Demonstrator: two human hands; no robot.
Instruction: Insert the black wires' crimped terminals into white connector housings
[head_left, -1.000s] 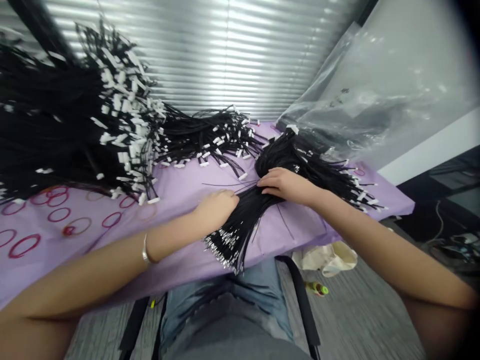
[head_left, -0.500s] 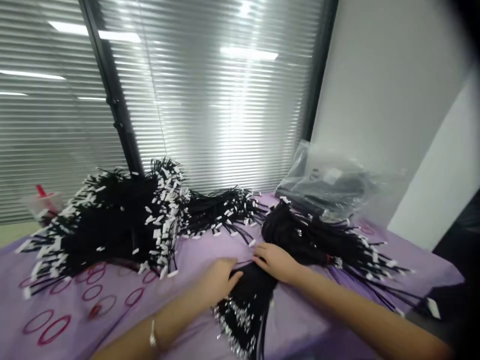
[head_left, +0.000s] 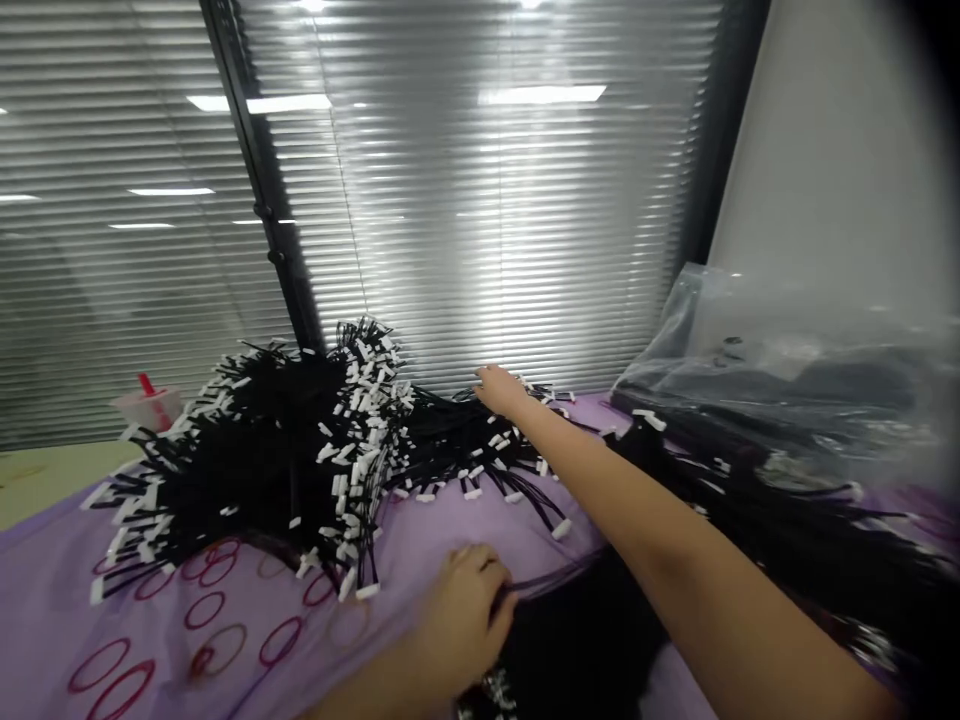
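My left hand (head_left: 466, 615) is at the near middle of the table, fingers curled and thumb against the left edge of a black cable bundle (head_left: 577, 640). Small silvery ends (head_left: 495, 692) show at that bundle's near side. My right hand (head_left: 501, 388) is stretched far forward over a low heap of black cables with white connectors (head_left: 457, 435), in front of the blinds. Its fingers point left, extended, with nothing visible in them. My right forearm crosses over part of the near bundle and hides it.
A tall pile of black cables with white connectors (head_left: 247, 450) stands at the left, with several red bands (head_left: 205, 610) before it on the purple cloth (head_left: 45, 600). More cables (head_left: 757, 520) and a clear plastic bag (head_left: 787, 370) lie at the right. A cup (head_left: 154, 408) stands behind.
My right hand has left the near bundle and reached forward to the far cable heap. My left hand stays by the near bundle. The view has shifted right-side things outward.
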